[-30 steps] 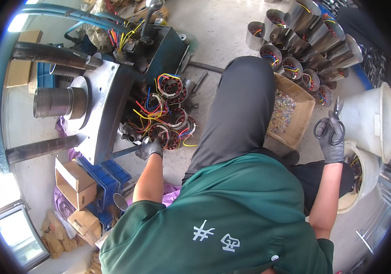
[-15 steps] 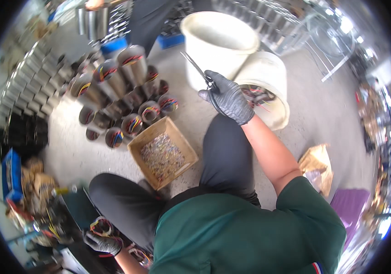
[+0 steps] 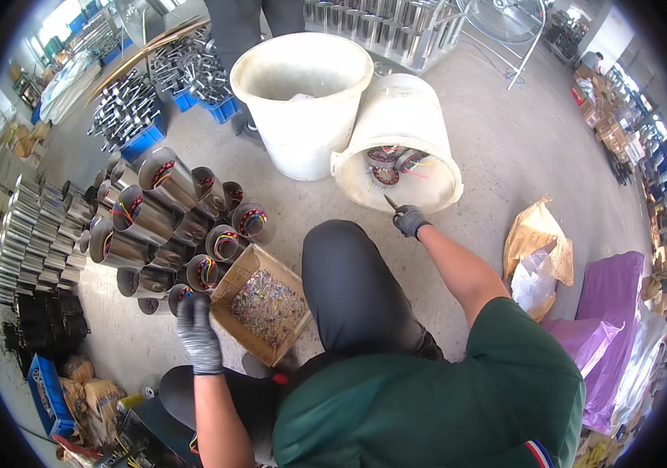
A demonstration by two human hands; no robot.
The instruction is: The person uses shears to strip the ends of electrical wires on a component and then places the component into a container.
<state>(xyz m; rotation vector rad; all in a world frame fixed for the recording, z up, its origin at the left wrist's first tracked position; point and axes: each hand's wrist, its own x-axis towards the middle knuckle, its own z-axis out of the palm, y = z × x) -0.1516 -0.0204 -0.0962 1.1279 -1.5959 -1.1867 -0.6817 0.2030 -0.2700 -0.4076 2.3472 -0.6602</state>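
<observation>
My left hand (image 3: pixel 199 335), in a grey knit glove, is held out with its fingers stretched and nothing visible in it. Its fingertips are beside the nearest steel tubes (image 3: pixel 146 282); whether they touch is unclear. Coloured wires and wound coils show in the tubes' mouths. My gloved right hand (image 3: pixel 409 221) is closed round what look like scissors (image 3: pixel 391 203), pointing toward a tipped white bucket (image 3: pixel 435 175). Several wound motor stators (image 3: pixel 385 175) with loose wires lie in that bucket. Between my left hand and knee is a cardboard box (image 3: pixel 228 300) of small coloured scraps.
An upright white bucket (image 3: pixel 290 132) stands against the tipped one. Behind are blue crates (image 3: pixel 143 140) of metal parts and a person's legs (image 3: pixel 236 35). Stacked steel cylinders (image 3: pixel 33 242) line the left. A torn paper bag (image 3: pixel 540 234) and purple sheeting (image 3: pixel 612 312) lie at right.
My left hand has left a ring of coloured wires at lower left and moved forward toward the tubes. My right hand has lowered toward the tipped bucket's mouth, still holding the scissors. The view has shifted.
</observation>
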